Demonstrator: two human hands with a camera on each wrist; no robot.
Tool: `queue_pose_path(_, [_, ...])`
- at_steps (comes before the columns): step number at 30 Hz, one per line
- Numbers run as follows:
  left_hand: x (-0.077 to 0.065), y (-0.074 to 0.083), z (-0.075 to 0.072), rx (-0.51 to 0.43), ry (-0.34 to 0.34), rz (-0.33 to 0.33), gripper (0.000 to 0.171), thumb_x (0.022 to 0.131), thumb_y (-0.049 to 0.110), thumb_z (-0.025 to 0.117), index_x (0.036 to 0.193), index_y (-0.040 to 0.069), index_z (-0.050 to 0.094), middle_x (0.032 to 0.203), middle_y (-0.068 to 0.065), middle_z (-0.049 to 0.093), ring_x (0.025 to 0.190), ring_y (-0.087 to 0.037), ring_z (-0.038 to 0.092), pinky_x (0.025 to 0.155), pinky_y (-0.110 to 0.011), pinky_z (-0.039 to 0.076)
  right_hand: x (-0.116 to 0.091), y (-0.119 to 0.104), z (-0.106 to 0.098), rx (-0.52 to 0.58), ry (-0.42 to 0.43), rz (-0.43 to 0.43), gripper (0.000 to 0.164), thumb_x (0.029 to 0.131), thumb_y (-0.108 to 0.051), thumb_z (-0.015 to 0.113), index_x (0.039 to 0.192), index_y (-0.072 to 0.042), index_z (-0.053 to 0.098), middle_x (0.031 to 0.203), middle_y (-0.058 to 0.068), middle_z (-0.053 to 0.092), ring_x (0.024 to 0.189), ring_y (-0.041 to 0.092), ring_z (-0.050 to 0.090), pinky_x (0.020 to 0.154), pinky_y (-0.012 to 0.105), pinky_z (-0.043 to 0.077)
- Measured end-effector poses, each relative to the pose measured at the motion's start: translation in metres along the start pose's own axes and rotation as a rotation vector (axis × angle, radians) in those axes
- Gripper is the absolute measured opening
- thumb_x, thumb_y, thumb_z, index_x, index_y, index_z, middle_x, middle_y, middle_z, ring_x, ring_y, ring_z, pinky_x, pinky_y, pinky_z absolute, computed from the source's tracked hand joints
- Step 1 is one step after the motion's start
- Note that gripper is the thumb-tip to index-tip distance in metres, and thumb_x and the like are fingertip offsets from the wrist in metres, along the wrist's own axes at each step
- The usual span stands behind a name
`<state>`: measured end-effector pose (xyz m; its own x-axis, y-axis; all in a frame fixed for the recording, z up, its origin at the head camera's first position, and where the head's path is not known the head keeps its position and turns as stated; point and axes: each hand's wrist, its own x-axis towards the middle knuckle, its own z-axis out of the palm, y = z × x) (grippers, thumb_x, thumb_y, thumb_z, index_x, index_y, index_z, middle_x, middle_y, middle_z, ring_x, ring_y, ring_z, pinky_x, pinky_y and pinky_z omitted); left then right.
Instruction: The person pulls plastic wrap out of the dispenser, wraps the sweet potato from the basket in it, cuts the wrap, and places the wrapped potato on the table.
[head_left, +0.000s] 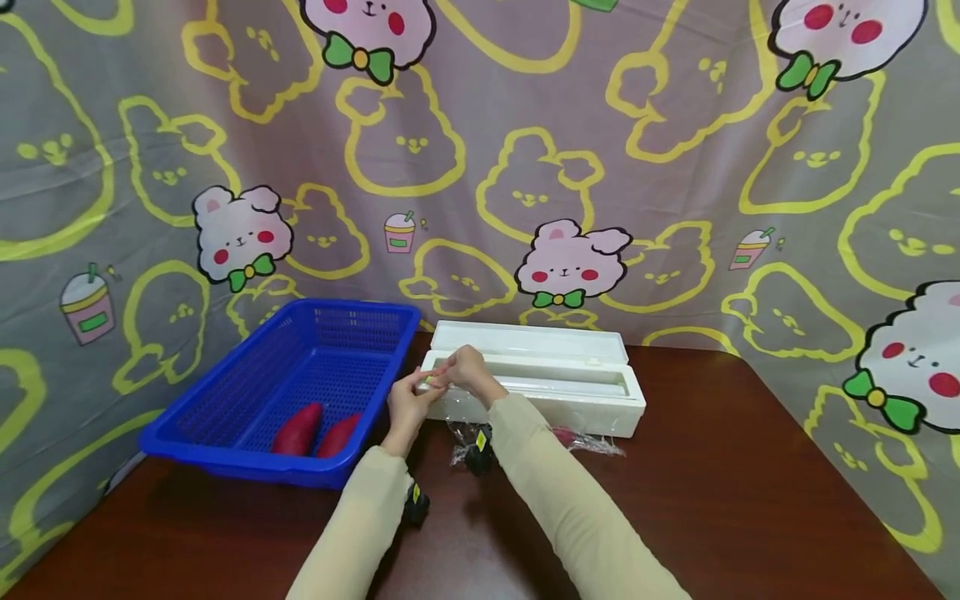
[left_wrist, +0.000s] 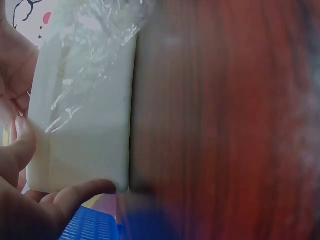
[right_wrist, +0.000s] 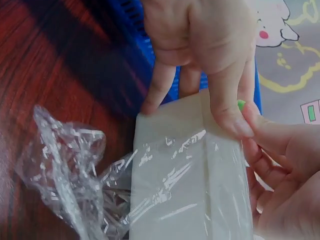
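Observation:
A white cling film box (head_left: 577,410) lies lengthwise with its lid (head_left: 525,340) raised at the back and a film roll (head_left: 540,384) inside. My left hand (head_left: 407,410) grips the box's left end, its thumb on the top edge and another finger low at the corner. My right hand (head_left: 471,372) reaches over to that same end, pinching a small green piece (right_wrist: 241,104) at the rim close to the left thumb. Clear cling film (right_wrist: 75,170) drapes down the box's front and crumples on the table.
A blue plastic basket (head_left: 247,468) stands at the left, with two red sweet potatoes (head_left: 297,430) in its near end. Something red (head_left: 564,436) shows beside the film in front of the box, partly behind the right sleeve. A patterned curtain (head_left: 480,167) hangs behind the brown table (head_left: 750,483).

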<state>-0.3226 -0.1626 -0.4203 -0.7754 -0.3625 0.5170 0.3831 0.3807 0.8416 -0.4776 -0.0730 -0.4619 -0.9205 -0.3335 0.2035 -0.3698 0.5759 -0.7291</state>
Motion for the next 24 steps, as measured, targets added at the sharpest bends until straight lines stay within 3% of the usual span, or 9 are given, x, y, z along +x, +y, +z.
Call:
queue_pose_path(1, [0.001, -0.005, 0.001, -0.015, -0.011, 0.014, 0.03, 0.064, 0.013, 0.08, 0.09, 0.002, 0.071, 0.105, -0.02, 0.06, 0.107, -0.027, 0.052, 0.09, -0.034, 0.039, -0.005, -0.004, -0.005, -0.021, -0.01, 0.006, 0.027, 0.051, -0.035, 0.086, 0.064, -0.017, 0.072, 0.069, -0.001, 0.066, 0.067, 0.016, 0.055, 0.063, 0.027, 0.043])
queue_pose_path(4, [0.002, -0.01, 0.002, -0.01, -0.024, 0.015, 0.03, 0.065, 0.011, 0.08, 0.091, 0.0, 0.07, 0.102, -0.02, 0.062, 0.107, -0.027, 0.053, 0.088, -0.034, 0.041, -0.022, -0.014, -0.014, -0.042, 0.013, -0.157, 0.019, 0.062, -0.032, 0.081, 0.063, -0.016, 0.071, 0.064, -0.005, 0.064, 0.059, 0.012, 0.054, 0.056, 0.023, 0.043])
queue_pose_path(6, [0.001, -0.006, 0.001, 0.01, -0.023, -0.004, 0.03, 0.065, 0.007, 0.078, 0.092, -0.003, 0.069, 0.103, -0.021, 0.061, 0.107, -0.029, 0.052, 0.087, -0.035, 0.042, -0.018, -0.005, -0.009, -0.058, 0.022, -0.276, 0.018, 0.066, -0.034, 0.078, 0.062, -0.018, 0.069, 0.059, -0.01, 0.061, 0.053, 0.007, 0.051, 0.048, 0.019, 0.04])
queue_pose_path(7, [-0.002, 0.01, -0.003, 0.049, -0.033, -0.041, 0.03, 0.065, 0.001, 0.077, 0.092, -0.008, 0.067, 0.103, -0.025, 0.059, 0.107, -0.034, 0.051, 0.087, -0.04, 0.041, -0.021, -0.007, -0.009, -0.092, 0.028, -0.314, 0.018, 0.069, -0.034, 0.076, 0.063, -0.018, 0.069, 0.059, -0.011, 0.061, 0.052, 0.007, 0.051, 0.047, 0.02, 0.04])
queue_pose_path(9, [-0.002, 0.017, -0.005, 0.079, -0.033, -0.042, 0.029, 0.066, -0.002, 0.075, 0.092, -0.01, 0.066, 0.102, -0.026, 0.059, 0.107, -0.036, 0.05, 0.086, -0.041, 0.041, -0.023, -0.01, -0.008, -0.16, 0.056, -0.365, 0.018, 0.074, -0.036, 0.071, 0.066, -0.02, 0.069, 0.061, -0.012, 0.061, 0.053, 0.006, 0.051, 0.047, 0.021, 0.039])
queue_pose_path(11, [-0.003, 0.025, -0.007, 0.083, -0.046, -0.051, 0.028, 0.068, -0.004, 0.073, 0.093, -0.012, 0.065, 0.102, -0.027, 0.059, 0.108, -0.036, 0.05, 0.086, -0.04, 0.042, -0.027, -0.013, -0.009, -0.222, 0.094, -0.376, 0.017, 0.074, -0.036, 0.07, 0.069, -0.021, 0.07, 0.064, -0.013, 0.061, 0.056, 0.006, 0.052, 0.049, 0.023, 0.038])
queue_pose_path(15, [-0.004, 0.03, -0.008, 0.095, -0.054, -0.052, 0.027, 0.068, -0.004, 0.073, 0.093, -0.011, 0.065, 0.101, -0.026, 0.06, 0.108, -0.034, 0.05, 0.084, -0.04, 0.043, -0.056, -0.047, -0.032, -0.245, 0.097, -0.28, 0.016, 0.073, -0.037, 0.071, 0.069, -0.022, 0.071, 0.069, -0.012, 0.063, 0.068, 0.011, 0.054, 0.057, 0.028, 0.04])
queue_pose_path(18, [-0.006, 0.029, -0.008, 0.104, -0.049, -0.05, 0.027, 0.067, -0.004, 0.074, 0.092, -0.011, 0.066, 0.101, -0.026, 0.06, 0.107, -0.034, 0.051, 0.083, -0.041, 0.043, -0.089, -0.085, -0.056, -0.271, 0.047, -0.138, 0.015, 0.074, -0.032, 0.071, 0.074, -0.017, 0.073, 0.076, -0.005, 0.065, 0.079, 0.018, 0.055, 0.066, 0.035, 0.041])
queue_pose_path(24, [-0.006, 0.028, -0.006, 0.183, -0.025, -0.034, 0.024, 0.066, 0.001, 0.076, 0.086, -0.008, 0.067, 0.102, -0.026, 0.059, 0.1, -0.035, 0.055, 0.082, -0.042, 0.043, -0.114, -0.105, -0.067, -0.266, 0.1, -0.172, 0.012, 0.076, -0.019, 0.07, 0.072, -0.008, 0.071, 0.074, 0.002, 0.066, 0.075, 0.021, 0.057, 0.057, 0.02, 0.035])
